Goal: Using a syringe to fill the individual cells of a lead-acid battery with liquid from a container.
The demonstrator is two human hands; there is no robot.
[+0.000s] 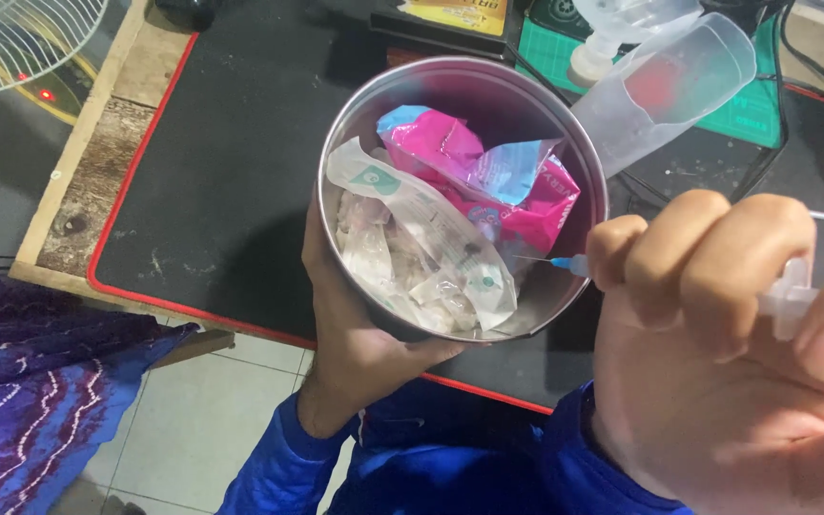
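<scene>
Desk mat (231, 162): black with a red edge, lying over a wooden table top (97, 153); everything else sits or is held above it.
Metal tin (550, 143): round, shiny, open at the top, held over the near edge of the mat, tilted toward the camera.
Right hand (727, 353): fingers curled tight around a syringe, close to the camera, just right of the tin.
Left hand (355, 334): wrapped around the tin from below and behind, blue sleeve at the wrist.
Pink and blue wrappers (488, 176): crumpled inside the tin, upper part.
Clear packets (422, 248): torn, piled in the tin's lower left.
Syringe (784, 298): clear barrel, blue hub; its thin needle (531, 257) reaches over the tin's right rim.
</scene>
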